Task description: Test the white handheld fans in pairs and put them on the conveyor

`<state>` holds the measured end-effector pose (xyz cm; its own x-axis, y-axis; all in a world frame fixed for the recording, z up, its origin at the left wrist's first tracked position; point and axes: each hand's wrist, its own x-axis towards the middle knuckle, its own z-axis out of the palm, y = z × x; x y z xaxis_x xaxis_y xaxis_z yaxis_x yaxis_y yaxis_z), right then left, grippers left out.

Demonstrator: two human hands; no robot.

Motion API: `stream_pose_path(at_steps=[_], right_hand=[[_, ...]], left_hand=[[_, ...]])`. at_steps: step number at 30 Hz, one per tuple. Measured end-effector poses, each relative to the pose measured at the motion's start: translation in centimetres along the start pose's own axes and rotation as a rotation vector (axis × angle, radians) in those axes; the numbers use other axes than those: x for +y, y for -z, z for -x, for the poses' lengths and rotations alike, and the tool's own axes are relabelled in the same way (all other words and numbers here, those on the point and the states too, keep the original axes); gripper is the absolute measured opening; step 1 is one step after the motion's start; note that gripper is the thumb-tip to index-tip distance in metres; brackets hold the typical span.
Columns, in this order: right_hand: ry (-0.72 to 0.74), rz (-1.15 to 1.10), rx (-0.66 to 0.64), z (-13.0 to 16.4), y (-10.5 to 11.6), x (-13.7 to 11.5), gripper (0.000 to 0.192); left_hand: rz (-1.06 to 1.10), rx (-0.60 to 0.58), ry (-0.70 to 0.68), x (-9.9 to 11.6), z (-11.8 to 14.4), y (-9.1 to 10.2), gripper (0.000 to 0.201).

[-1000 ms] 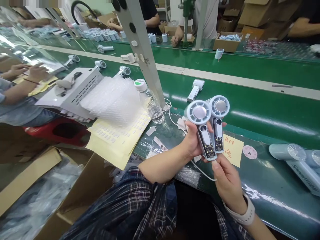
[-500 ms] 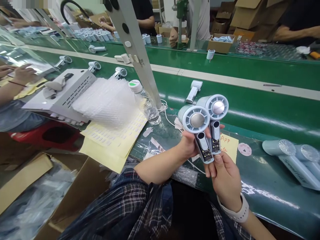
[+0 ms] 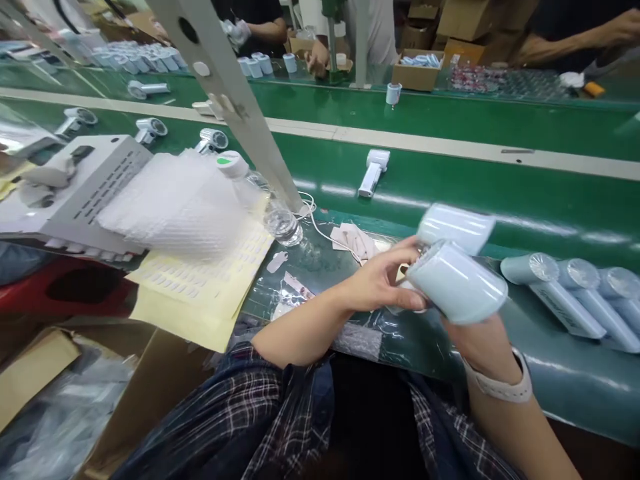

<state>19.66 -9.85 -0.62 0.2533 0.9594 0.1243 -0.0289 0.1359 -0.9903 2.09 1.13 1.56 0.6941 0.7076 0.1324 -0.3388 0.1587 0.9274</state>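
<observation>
Two pale blue handheld fans, a near one (image 3: 457,285) and a far one (image 3: 456,227), are held together above the table's front edge. They lie tipped sideways, so I see their smooth barrels and not their faces. My left hand (image 3: 381,283) grips them from the left, thumb on top and fingers below. My right hand (image 3: 483,343), with a white watch band on its wrist, supports them from beneath and is mostly hidden by the near fan.
Three more blue fans (image 3: 560,293) lie at the right. A water bottle (image 3: 257,197), bubble wrap (image 3: 170,200), yellow label sheets (image 3: 200,283), a white cable (image 3: 320,230) and a slanted metal post (image 3: 235,100) stand left. A white fan (image 3: 373,173) rides the green belt (image 3: 450,180). Other people work across it.
The two fans stood upright facing me; now they are tipped over to the right and lowered. My right hand left their bases and moved under them. The view shifted left.
</observation>
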Motion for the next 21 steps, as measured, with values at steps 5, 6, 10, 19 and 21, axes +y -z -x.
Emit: stream_pose_path(at_steps=[5, 6, 10, 19, 21], right_hand=[[-0.053, -0.085, 0.100, -0.1, 1.3, -1.7, 0.044], [-0.068, -0.105, 0.090, -0.1, 1.4, -2.1, 0.040], [-0.112, -0.275, 0.070, 0.4, 1.4, -2.8, 0.039], [-0.079, -0.292, 0.081, 1.2, 1.1, -2.1, 0.025], [-0.072, -0.276, 0.074, 1.1, 1.0, -1.9, 0.025]], left_hand=[[0.103, 0.048, 0.080, -1.3, -0.8, 0.1, 0.072], [0.165, 0.032, 0.121, -1.2, -0.8, -0.1, 0.073], [0.284, -0.017, 0.173, -0.8, -0.3, -0.9, 0.072], [0.145, -0.155, 0.105, -0.9, -0.1, -1.0, 0.061], [0.107, -0.172, 0.093, -0.4, -0.1, -0.9, 0.058]])
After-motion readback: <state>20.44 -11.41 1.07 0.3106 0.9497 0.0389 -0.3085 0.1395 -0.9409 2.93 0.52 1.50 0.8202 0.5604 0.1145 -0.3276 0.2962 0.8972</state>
